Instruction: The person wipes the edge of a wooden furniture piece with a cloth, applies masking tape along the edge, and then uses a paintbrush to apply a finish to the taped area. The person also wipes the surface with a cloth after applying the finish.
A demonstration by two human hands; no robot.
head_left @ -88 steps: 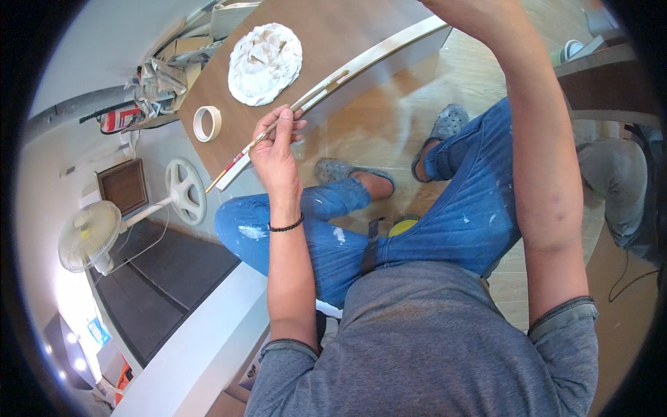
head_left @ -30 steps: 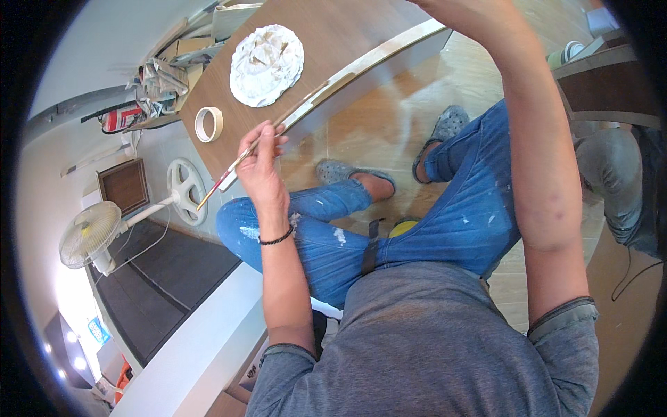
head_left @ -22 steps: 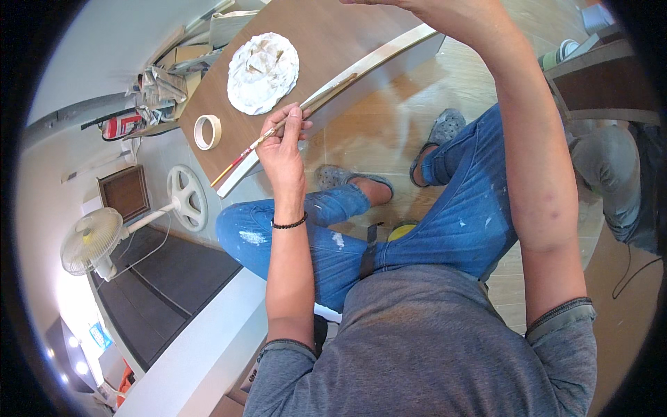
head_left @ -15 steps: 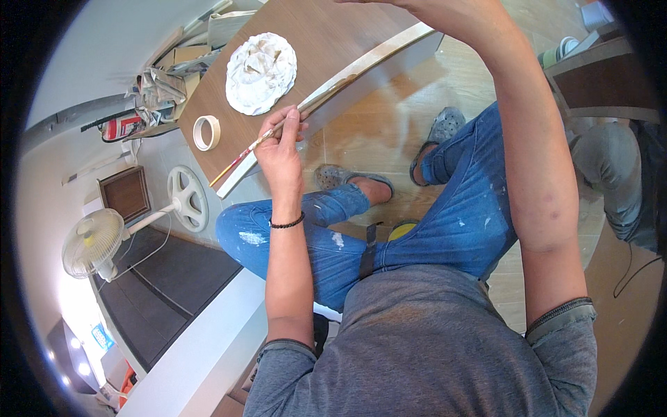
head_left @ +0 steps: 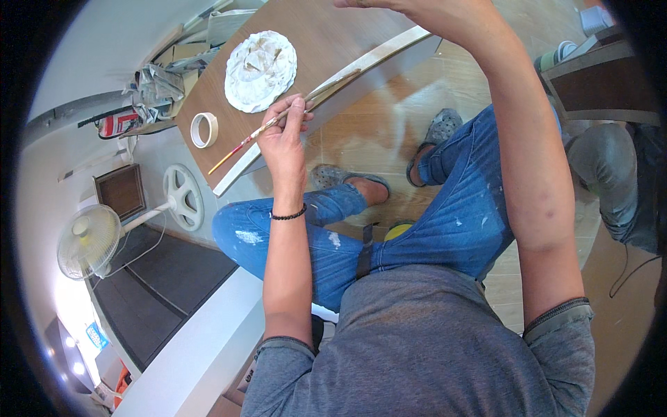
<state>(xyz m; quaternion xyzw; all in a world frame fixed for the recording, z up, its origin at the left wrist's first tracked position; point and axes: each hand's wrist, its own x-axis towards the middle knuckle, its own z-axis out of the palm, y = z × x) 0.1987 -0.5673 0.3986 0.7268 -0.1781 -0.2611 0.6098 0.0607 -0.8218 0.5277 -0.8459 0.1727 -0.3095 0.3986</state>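
Observation:
My left hand (head_left: 281, 135) is closed around a thin paintbrush (head_left: 244, 142) with a red and yellow handle end. Its brown far end extends past my fingers along the white edge of a wood-grain tabletop (head_left: 316, 42). Whether this is one brush or two together I cannot tell. My right hand (head_left: 434, 12) reaches over the far side of the tabletop at the upper border; its fingers are mostly cut off, so any hold is hidden. Beyond my left hand lies a round, white, crumpled palette-like thing (head_left: 260, 73) with brown smears. A roll of masking tape (head_left: 203, 130) rests to its left.
Clutter with newspaper and cardboard (head_left: 163, 83) lies at the left beyond the tabletop. A white standing fan (head_left: 90, 240) is at the left. A brown-panelled piece of furniture (head_left: 604, 83) stands at the right, with another person's grey-trousered leg (head_left: 604, 167) near it.
My left hand has shifted slightly up and away from the tabletop's edge, and more of the brush's far end shows. My right hand has barely moved. The view has shifted slightly.

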